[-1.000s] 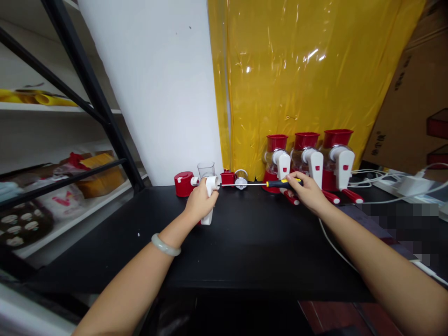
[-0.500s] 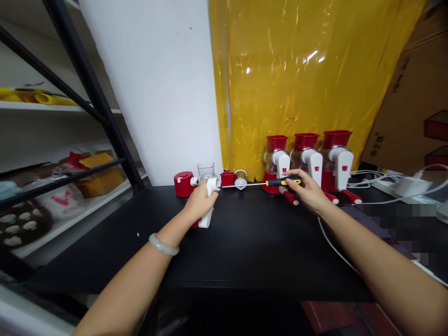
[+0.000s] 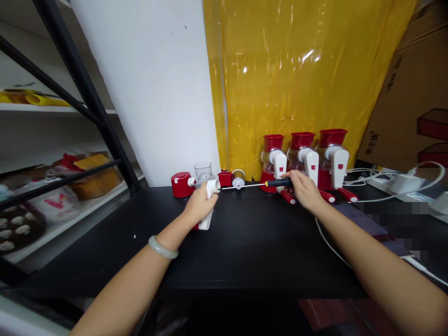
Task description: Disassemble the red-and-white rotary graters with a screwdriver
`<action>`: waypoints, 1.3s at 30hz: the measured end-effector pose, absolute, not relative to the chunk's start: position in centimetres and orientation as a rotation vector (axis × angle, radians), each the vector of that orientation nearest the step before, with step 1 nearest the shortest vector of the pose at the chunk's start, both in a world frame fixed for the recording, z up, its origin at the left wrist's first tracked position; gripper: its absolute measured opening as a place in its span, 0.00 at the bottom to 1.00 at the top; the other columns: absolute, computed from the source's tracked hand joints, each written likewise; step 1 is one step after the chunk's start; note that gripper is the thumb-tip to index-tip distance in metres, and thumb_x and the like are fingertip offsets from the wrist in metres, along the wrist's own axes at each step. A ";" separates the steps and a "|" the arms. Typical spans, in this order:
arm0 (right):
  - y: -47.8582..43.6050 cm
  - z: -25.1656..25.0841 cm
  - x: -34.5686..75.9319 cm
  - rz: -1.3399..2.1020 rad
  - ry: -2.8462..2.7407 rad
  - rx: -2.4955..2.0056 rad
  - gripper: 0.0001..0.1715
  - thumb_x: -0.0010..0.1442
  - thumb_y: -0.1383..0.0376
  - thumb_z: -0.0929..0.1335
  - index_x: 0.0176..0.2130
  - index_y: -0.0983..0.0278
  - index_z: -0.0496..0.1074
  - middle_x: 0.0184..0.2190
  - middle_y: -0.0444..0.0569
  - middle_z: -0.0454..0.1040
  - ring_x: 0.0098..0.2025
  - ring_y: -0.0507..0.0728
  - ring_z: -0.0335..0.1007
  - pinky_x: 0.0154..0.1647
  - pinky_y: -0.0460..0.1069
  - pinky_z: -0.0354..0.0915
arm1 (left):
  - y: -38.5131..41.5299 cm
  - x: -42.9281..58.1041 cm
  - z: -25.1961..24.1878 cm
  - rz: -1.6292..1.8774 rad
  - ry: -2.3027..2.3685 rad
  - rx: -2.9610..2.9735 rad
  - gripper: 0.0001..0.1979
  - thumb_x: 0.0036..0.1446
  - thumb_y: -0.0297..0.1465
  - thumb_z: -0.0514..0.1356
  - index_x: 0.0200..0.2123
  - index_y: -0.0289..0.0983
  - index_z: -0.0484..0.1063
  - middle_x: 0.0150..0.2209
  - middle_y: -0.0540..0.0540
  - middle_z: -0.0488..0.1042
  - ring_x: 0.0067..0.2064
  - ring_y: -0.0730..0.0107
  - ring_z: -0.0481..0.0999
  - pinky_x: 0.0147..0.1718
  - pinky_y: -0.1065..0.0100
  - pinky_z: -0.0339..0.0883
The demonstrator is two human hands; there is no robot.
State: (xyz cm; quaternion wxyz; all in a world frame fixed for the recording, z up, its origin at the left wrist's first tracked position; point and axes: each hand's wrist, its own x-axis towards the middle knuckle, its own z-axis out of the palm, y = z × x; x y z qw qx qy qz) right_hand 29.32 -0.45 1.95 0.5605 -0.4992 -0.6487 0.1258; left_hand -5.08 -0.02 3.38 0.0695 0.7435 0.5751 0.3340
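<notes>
My left hand (image 3: pixel 199 204) is closed around a white crank handle (image 3: pixel 212 187) with a red grip end, held above the black table. In my right hand (image 3: pixel 305 190) is a screwdriver (image 3: pixel 278 182) with a dark, yellow-trimmed handle, lying level. Its thin shaft points left, and the tip meets the round white end of the crank handle; whether it sits in a screw is too small to tell. Just behind my left hand are a red round base (image 3: pixel 182 185) and a clear plastic grater body (image 3: pixel 203 171). A red hopper (image 3: pixel 225 178) and a clear-and-silver drum (image 3: pixel 238 178) lie behind the shaft.
Three red-and-white rotary graters (image 3: pixel 304 158) stand at the back right, beside white cables and a power strip (image 3: pixel 402 186). A black-framed shelf (image 3: pixel 105 126) with bags is at left. Yellow plastic sheeting (image 3: pixel 297 70) and a cardboard box (image 3: pixel 402 102) stand behind the table (image 3: pixel 245 252).
My right hand's grip on the screwdriver has shifted, now covering the handle's rear end, and the handle has turned. My left hand keeps the crank handle in place. The view has moved slightly right.
</notes>
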 end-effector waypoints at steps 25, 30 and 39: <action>-0.8 2.1 29.1 0.295 -1.556 -0.995 0.24 0.60 0.45 0.70 0.45 0.59 0.75 0.44 0.53 0.77 0.48 0.63 0.74 0.52 0.59 0.70 | 0.2 -5.0 3.9 0.882 1.435 1.566 0.09 0.56 0.31 0.59 0.40 0.36 0.69 0.21 0.51 0.69 0.23 0.64 0.74 0.25 0.63 0.75; -0.4 1.9 29.3 0.322 -1.566 -0.897 0.25 0.57 0.46 0.73 0.47 0.58 0.73 0.45 0.53 0.76 0.49 0.62 0.74 0.55 0.59 0.69 | 0.3 -5.1 4.1 0.828 1.408 1.484 0.09 0.54 0.33 0.61 0.38 0.35 0.70 0.20 0.50 0.70 0.22 0.66 0.73 0.23 0.65 0.73; 0.1 1.4 29.6 0.550 -1.471 -1.022 0.34 0.59 0.36 0.66 0.49 0.58 0.73 0.35 0.48 0.76 0.33 0.56 0.74 0.35 0.53 0.73 | 0.1 -5.0 3.3 0.991 1.630 2.067 0.12 0.57 0.32 0.58 0.45 0.37 0.68 0.31 0.45 0.76 0.32 0.58 0.79 0.33 0.61 0.74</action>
